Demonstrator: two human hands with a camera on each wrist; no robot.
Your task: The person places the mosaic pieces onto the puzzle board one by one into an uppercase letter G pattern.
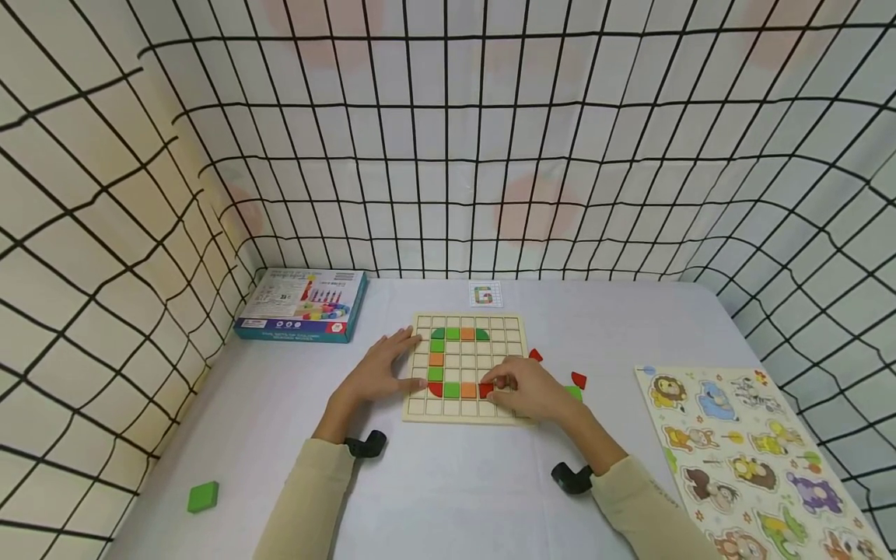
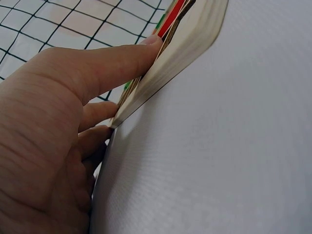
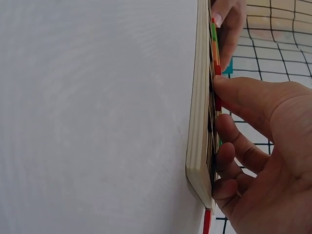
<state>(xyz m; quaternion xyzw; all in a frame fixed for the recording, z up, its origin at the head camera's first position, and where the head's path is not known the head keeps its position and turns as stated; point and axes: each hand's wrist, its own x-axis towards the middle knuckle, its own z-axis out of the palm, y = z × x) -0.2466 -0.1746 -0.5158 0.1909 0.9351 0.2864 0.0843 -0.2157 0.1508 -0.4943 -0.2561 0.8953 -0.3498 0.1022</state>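
A left hand lay flat, fingers straight, on a wooden grid board; the right hand pinched a red tile.

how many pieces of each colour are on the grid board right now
green pieces: 6
orange pieces: 3
red pieces: 2, one pinched by the right hand
total: 11

The board looks like pale, matt wood, its tiles smoothly painted. A matt, finely woven cloth covers the worktop. The box is glossy cardboard.
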